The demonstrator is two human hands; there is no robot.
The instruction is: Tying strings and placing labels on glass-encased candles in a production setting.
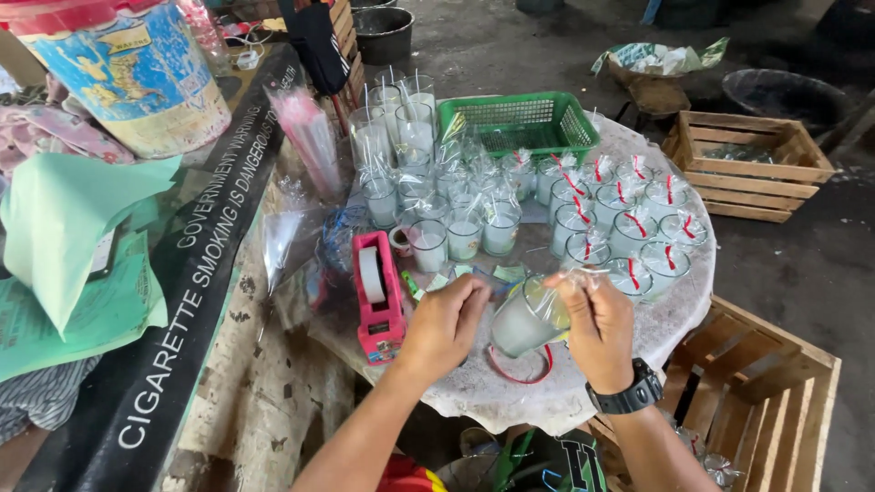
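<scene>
- The glass candle (524, 321) lies tilted between the two hands, just above the round worktop (492, 392), with clear plastic wrap (563, 290) bunched around its mouth
- The right hand (597, 323) is closed in a pinch on the gathered wrap at the top; the left hand (447, 323) is curled with its fingertips at the glass's base side, though whether it truly grips is hard to tell
- Judging by looks, the glass is stiff, breakable and fairly weighty with wax; the film is thin, slippery and crinkly, so the body is the safer hold
- A red tie (519, 374) loops on the worktop under the glass
- Beyond the hands stand wrapped candles (629, 232) and a green basket (518, 123); left of the left hand sits a pink tape dispenser (378, 296)
- The wick is hidden by film, and the palms face away
</scene>
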